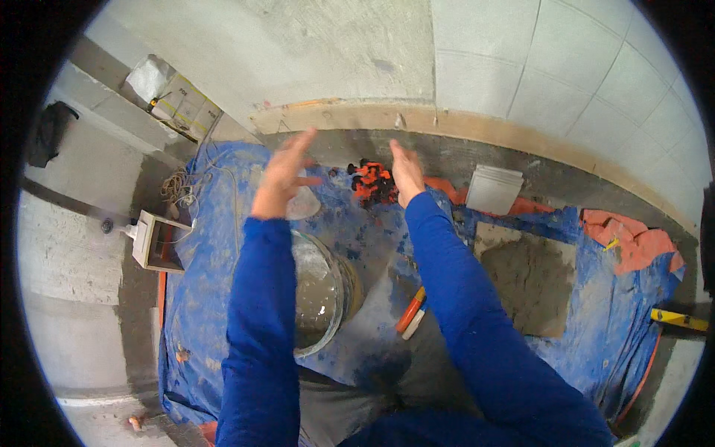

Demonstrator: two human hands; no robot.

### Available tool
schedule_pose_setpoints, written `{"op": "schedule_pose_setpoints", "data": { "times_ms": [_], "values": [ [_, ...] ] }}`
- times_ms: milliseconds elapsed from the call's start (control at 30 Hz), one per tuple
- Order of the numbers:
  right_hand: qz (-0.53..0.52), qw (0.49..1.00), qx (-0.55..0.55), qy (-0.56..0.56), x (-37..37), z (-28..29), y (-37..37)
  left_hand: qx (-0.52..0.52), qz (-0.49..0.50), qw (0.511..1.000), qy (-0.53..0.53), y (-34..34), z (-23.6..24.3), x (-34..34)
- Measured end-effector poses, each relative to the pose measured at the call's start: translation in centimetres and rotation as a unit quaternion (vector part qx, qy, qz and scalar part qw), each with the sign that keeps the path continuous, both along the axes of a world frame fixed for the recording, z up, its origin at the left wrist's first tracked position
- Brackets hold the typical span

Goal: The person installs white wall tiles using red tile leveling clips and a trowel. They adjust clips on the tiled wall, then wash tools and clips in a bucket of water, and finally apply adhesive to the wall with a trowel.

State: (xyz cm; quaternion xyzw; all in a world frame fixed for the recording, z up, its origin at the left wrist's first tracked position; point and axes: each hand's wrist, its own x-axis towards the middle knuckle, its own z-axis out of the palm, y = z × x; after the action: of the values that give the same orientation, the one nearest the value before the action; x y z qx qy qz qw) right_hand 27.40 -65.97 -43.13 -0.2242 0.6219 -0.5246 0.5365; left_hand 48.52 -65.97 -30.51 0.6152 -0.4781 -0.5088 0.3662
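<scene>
Pile (pixel 374 183), orange/blk, nr R hand (pixel 406 173), btwn it & L hand (pixel 284 175), both spread.

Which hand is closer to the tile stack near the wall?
Right. In the head view, the right hand is left of the tile stack, apart from it; the left hand is farther left, past the orange-and-black pile.

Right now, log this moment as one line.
Left hand: open, empty | right hand: open, empty | orange-black pile: between hands in view | bucket: grey mix inside | blue sheet: spread out
</scene>
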Motion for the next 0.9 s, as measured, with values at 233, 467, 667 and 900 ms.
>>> {"op": "schedule_pose_setpoints", "data": {
  "times_ms": [233, 467, 667, 900],
  "values": [
    [0.236, 0.869, -0.304, 0.313, 10.7, 3.4, 10.7, 0.085, -0.027, 0.951, -0.296, 15.0, -5.8, 14.0],
    [0.414, 0.737, -0.241, 0.476, 14.8, 2.5, 15.3, 0.044, -0.289, 0.794, -0.533, 14.6, -22.3, 20.9],
    [0.396, 0.719, -0.239, 0.518, 16.5, 0.9, 15.7, -0.049, -0.263, 0.867, -0.42, 13.5, -25.9, 20.6],
    [0.394, 0.734, -0.246, 0.495, 16.7, 0.9, 15.7, 0.007, -0.315, 0.835, -0.451, 14.8, -25.0, 18.5]
  ]
}}
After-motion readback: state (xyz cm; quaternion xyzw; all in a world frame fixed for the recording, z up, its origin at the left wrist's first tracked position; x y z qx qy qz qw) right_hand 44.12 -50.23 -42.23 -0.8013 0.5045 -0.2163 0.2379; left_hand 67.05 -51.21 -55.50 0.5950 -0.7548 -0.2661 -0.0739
